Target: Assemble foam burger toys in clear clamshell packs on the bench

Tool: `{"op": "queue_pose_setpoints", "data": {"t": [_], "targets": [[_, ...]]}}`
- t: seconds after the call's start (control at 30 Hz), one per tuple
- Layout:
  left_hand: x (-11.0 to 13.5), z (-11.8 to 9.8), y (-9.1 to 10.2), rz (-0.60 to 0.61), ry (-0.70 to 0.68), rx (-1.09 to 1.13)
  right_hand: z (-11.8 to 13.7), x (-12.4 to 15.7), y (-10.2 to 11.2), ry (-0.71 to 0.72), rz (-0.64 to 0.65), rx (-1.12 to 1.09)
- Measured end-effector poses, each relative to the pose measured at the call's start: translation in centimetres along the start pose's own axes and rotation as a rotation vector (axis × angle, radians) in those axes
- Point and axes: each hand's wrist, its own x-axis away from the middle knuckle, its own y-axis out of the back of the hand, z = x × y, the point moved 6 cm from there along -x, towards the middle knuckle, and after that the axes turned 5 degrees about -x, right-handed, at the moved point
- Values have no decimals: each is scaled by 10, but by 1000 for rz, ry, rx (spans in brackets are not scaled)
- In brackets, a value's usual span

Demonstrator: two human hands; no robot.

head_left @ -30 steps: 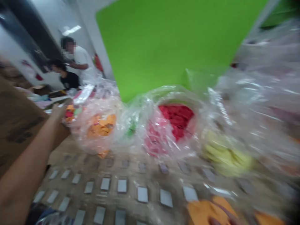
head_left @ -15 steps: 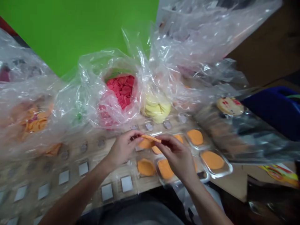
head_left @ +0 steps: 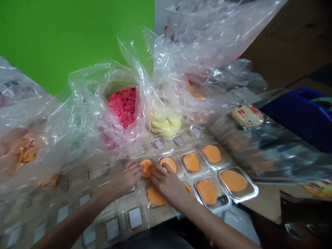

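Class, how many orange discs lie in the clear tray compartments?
8; others may be hidden. Far row: first disc under the left hand, second disc under the right hand, third and fourth bare. Near row: first, second partly covered by that hand, third, fourth.

1. Left hand (head_left: 124,180): fingertips touch an orange disc (head_left: 147,168).
2. Right hand (head_left: 168,185): fingers rest on a second orange disc (head_left: 168,164).
3. Further orange discs (head_left: 233,180) lie in a silver-rimmed compartment tray (head_left: 225,204).
4. Clear plastic bags (head_left: 85,103) hold red pieces (head_left: 123,105) and yellow pieces (head_left: 164,126) beyond.

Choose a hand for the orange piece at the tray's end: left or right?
Left, probably: the left hand touches the orange piece; the right hand rests on the next piece.
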Motion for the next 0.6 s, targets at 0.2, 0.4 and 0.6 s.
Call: {"op": "queue_pose_setpoints", "data": {"t": [0.2, 0.4, 0.6], "targets": [[-33, -3, 30, 14, 42, 98, -11, -8, 46, 7, -44, 44], [-170, 8, 122, -329, -3, 322, -127, -37, 242, -356, -324, 15], [-341, 33, 99, -1, 136, 177, -255, -72, 296, -658, -356, -142]]}}
